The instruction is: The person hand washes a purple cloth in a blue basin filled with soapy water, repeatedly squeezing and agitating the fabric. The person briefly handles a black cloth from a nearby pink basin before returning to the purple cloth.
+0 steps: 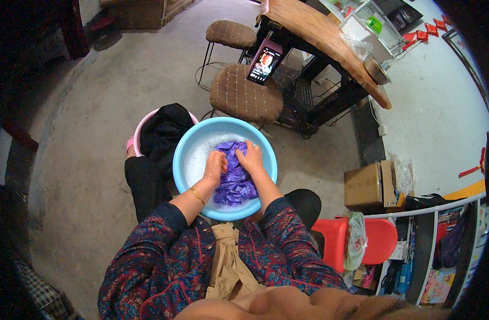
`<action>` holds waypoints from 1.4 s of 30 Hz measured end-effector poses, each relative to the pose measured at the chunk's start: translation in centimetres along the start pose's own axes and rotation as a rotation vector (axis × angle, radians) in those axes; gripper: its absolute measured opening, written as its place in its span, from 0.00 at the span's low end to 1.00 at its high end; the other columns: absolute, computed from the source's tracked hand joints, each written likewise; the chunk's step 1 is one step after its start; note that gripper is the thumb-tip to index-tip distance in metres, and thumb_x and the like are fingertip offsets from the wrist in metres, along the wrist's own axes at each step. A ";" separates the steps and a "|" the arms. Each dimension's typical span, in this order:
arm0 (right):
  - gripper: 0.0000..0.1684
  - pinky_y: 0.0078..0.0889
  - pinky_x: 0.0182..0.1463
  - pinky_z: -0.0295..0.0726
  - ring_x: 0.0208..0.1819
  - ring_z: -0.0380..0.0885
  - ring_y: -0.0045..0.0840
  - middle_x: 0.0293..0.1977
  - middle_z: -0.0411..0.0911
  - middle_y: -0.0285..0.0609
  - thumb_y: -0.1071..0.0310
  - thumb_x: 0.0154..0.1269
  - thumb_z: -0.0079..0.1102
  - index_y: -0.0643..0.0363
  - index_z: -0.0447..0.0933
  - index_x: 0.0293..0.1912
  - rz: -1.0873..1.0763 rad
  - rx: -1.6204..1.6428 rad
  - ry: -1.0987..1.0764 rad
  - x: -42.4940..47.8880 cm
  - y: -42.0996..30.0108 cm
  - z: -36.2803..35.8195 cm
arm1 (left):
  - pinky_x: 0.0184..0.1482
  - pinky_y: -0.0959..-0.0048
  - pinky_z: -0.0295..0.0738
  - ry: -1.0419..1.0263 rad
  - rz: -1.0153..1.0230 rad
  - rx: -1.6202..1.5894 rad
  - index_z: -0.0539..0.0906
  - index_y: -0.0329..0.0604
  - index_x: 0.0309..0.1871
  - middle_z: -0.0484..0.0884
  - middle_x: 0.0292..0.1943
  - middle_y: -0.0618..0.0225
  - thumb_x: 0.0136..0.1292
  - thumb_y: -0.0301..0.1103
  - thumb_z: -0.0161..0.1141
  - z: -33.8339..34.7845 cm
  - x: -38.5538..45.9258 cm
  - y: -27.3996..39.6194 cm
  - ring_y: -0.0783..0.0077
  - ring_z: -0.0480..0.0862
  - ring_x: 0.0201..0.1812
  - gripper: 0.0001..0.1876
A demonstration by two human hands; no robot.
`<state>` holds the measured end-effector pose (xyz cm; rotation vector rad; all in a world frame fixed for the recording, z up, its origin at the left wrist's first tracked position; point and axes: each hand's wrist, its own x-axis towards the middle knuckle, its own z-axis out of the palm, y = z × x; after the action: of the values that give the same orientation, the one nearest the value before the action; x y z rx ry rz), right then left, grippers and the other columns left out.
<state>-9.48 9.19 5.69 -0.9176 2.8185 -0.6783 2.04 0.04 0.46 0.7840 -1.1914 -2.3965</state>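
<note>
A light-blue plastic basin [179, 160] of sudsy water stands between my knees. Wet purple cloth [235, 176] lies bunched in its middle and right part. My left hand [215, 166], with a bangle on the wrist, is at the left edge of the cloth, its fingers curled; whether they grip any of it I cannot tell. At the cloth's upper right, my right hand [250, 158] holds a fold between thumb and fingers. White foam [197, 154] covers the water left of the cloth.
Left of the basin, a pink basin [137, 134] holds black cloth [166, 128]. Ahead are padded stools [244, 94], one bearing a propped phone [264, 64], and a wooden table [320, 38]. A cardboard box [362, 186], red plastic chair [334, 240] and shelf [430, 256] are at right.
</note>
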 end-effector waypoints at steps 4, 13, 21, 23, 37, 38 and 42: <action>0.34 0.48 0.59 0.65 0.59 0.59 0.52 0.58 0.59 0.59 0.48 0.52 0.59 0.55 0.70 0.56 -0.106 -0.223 -0.197 -0.8 0.6 1.3 | 0.37 0.67 0.75 -0.431 -0.670 -0.012 0.71 0.39 0.46 0.76 0.43 0.52 0.60 0.39 0.46 -0.5 -0.1 -0.9 0.62 0.78 0.37 0.16; 0.23 0.44 0.50 0.71 0.46 0.70 0.47 0.43 0.69 0.59 0.56 0.45 0.59 0.61 0.77 0.39 -0.312 0.231 -0.214 -2.2 -0.4 5.0 | 0.59 0.47 0.62 -0.176 -0.559 -0.375 0.59 0.48 0.68 0.61 0.64 0.50 0.65 0.62 0.32 0.3 -0.8 1.6 0.48 0.65 0.62 0.35; 0.14 0.45 0.34 0.72 0.31 0.75 0.46 0.25 0.73 0.48 0.60 0.45 0.57 0.56 0.68 0.32 -0.268 0.343 -0.190 -6.4 -6.5 0.0 | 0.54 0.62 0.70 -0.118 -0.522 -0.522 0.72 0.42 0.55 0.75 0.51 0.59 0.66 0.57 0.39 -2.5 1.3 -0.7 0.63 0.76 0.50 0.28; 0.15 0.48 0.37 0.74 0.33 0.77 0.49 0.30 0.77 0.50 0.60 0.49 0.56 0.54 0.68 0.37 -0.308 0.362 -0.125 -7.0 -7.4 -0.8 | 0.55 0.61 0.70 -0.171 -0.518 -0.503 0.72 0.42 0.53 0.76 0.50 0.59 0.66 0.55 0.39 -2.2 1.0 -0.2 0.62 0.76 0.50 0.26; 0.15 0.53 0.46 0.73 0.41 0.76 0.51 0.37 0.75 0.65 0.58 0.62 0.44 0.59 0.73 0.37 -0.200 0.061 0.099 -1.7 -3.0 6.9 | 0.54 0.58 0.69 0.157 -0.312 -0.370 0.76 0.42 0.45 0.79 0.44 0.58 0.65 0.40 0.42 0.3 -1.2 1.5 0.58 0.78 0.47 0.16; 0.16 0.51 0.49 0.72 0.44 0.75 0.50 0.41 0.74 0.64 0.57 0.61 0.45 0.59 0.74 0.39 -0.208 0.040 0.100 -1.2 -2.4 7.1 | 0.54 0.58 0.69 0.178 -0.322 -0.347 0.77 0.43 0.45 0.79 0.43 0.58 0.65 0.41 0.42 0.5 -1.3 1.4 0.58 0.78 0.46 0.16; 0.20 0.43 0.57 0.68 0.50 0.72 0.47 0.49 0.72 0.59 0.56 0.59 0.51 0.60 0.76 0.45 -0.224 0.360 -0.104 -1.0 -1.3 6.0 | 0.54 0.58 0.69 0.059 -0.299 -0.399 0.77 0.45 0.47 0.79 0.44 0.57 0.65 0.47 0.42 1.4 -1.9 1.3 0.57 0.78 0.46 0.19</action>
<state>-6.64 6.52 0.80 -1.1634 2.4113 -1.0858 2.73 1.13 2.77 0.9405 -0.5699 -2.7021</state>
